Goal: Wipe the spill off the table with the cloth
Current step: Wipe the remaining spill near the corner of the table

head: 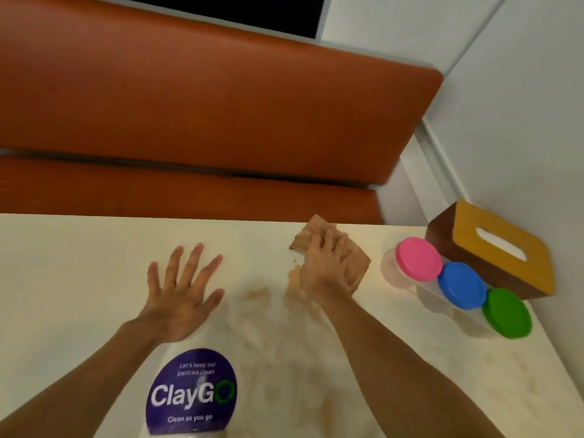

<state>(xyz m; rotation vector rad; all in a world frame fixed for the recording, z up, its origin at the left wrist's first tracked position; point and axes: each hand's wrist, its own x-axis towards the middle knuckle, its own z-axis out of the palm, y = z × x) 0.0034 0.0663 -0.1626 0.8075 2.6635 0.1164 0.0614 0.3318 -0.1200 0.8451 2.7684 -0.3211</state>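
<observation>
The orange padded seat (221,105) stood behind the cream bench (79,263). Toward the bench's far right edge, the right hand (325,270) pressed flat fingers (328,241) onto the brown folded cloth (313,230). The left hand (180,295) was spread wide, fingers released, holding nothing. Tan spill smears (257,294) lay between the hands.

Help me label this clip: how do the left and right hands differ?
The left hand is spread, fingers apart, holding nothing; the right hand presses down on the brown cloth. The left hand lies over bare table; the right hand is farther off, by the table's far edge. Both are palm down.
</observation>
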